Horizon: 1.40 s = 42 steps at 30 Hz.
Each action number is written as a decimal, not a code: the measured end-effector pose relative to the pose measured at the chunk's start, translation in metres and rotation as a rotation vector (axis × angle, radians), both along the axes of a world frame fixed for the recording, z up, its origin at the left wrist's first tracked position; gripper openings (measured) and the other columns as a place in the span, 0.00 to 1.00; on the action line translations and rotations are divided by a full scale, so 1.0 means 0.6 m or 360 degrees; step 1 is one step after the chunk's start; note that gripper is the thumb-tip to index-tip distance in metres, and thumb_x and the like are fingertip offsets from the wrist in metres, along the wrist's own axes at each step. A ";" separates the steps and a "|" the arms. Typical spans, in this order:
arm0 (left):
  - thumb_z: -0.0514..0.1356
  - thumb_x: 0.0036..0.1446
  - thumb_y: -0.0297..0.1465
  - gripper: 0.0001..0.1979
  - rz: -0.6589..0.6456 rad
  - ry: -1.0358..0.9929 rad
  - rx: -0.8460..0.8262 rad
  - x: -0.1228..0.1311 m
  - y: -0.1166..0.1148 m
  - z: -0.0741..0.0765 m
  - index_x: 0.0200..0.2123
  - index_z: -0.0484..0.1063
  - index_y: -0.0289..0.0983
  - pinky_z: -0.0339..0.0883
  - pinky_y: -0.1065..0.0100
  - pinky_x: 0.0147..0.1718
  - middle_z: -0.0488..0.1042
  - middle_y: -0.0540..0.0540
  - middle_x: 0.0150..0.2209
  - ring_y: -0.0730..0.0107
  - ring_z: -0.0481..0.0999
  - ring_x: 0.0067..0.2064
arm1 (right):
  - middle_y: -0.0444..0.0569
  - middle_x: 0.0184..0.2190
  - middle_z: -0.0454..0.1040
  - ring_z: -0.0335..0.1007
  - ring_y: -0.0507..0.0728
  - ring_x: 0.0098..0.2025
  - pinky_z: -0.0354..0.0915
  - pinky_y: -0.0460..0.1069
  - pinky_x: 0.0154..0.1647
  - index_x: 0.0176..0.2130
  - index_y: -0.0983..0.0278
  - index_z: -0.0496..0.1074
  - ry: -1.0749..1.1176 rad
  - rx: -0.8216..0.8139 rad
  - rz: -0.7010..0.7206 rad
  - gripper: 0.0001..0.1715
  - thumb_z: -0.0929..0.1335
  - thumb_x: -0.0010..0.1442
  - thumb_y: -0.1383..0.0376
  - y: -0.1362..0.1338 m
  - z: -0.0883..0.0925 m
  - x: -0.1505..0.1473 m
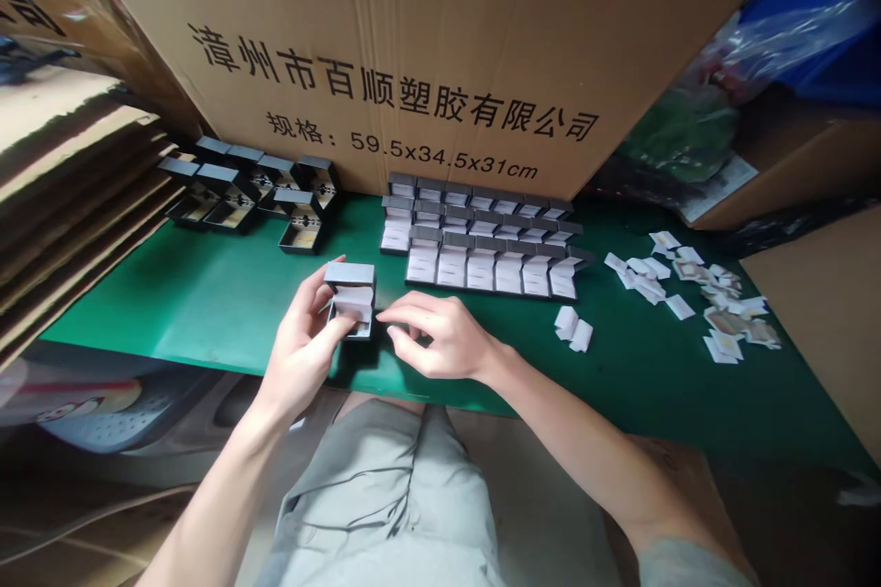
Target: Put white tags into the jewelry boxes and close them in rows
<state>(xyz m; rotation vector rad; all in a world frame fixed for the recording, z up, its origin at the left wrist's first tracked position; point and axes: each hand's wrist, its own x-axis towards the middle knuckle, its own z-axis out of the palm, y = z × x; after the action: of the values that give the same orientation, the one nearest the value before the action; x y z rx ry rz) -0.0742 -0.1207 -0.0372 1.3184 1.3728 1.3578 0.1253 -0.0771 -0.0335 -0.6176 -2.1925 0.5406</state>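
My left hand (303,344) grips a small black ring box (351,274) with its lid raised. A white insert shows in the upper part of the box, and my left thumb presses inside the lower part. Just right of the box, my right hand (451,336) hovers with its fingers and thumb apart, holding nothing that I can see. Rows of similar boxes with white inserts (482,271) stand open behind my right hand. Two white folded inserts (574,328) lie to its right. At the back left, several open boxes (300,234) without white inserts are grouped.
A large printed cardboard carton (413,37) walls off the back of the green table (206,293). Loose white inserts (653,280) are scattered at the right. Stacked brown sheets (75,193) border the left side. Plastic bags (688,128) lie beyond the right back.
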 end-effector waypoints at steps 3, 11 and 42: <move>0.65 0.60 0.34 0.34 -0.0047 -0.0205 -0.0077 -0.002 0.000 0.000 0.69 0.61 0.50 0.73 0.68 0.50 0.75 0.46 0.55 0.64 0.78 0.51 | 0.50 0.43 0.81 0.70 0.47 0.26 0.70 0.44 0.27 0.46 0.65 0.77 0.0041 -0.0029 0.0027 0.12 0.66 0.65 0.67 -0.002 0.004 -0.001; 0.64 0.62 0.37 0.32 -0.0024 -0.0065 -0.0086 -0.003 0.001 -0.001 0.68 0.62 0.48 0.72 0.62 0.55 0.75 0.45 0.56 0.60 0.77 0.54 | 0.54 0.48 0.79 0.71 0.48 0.27 0.73 0.45 0.29 0.49 0.67 0.76 0.0100 -0.0059 0.0035 0.15 0.65 0.66 0.67 -0.005 0.008 -0.003; 0.62 0.62 0.36 0.33 -0.0044 -0.0118 -0.0129 -0.007 0.004 -0.006 0.69 0.59 0.48 0.73 0.58 0.54 0.75 0.43 0.55 0.57 0.78 0.52 | 0.55 0.57 0.75 0.78 0.53 0.42 0.78 0.49 0.42 0.58 0.65 0.72 -0.0115 -0.0104 0.0070 0.21 0.65 0.67 0.65 -0.003 0.002 0.000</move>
<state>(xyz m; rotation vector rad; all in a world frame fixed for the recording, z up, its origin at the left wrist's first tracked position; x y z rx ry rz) -0.0782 -0.1186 -0.0406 1.2176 1.3408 1.3064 0.1253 -0.0787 -0.0322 -0.6335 -2.2683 0.6244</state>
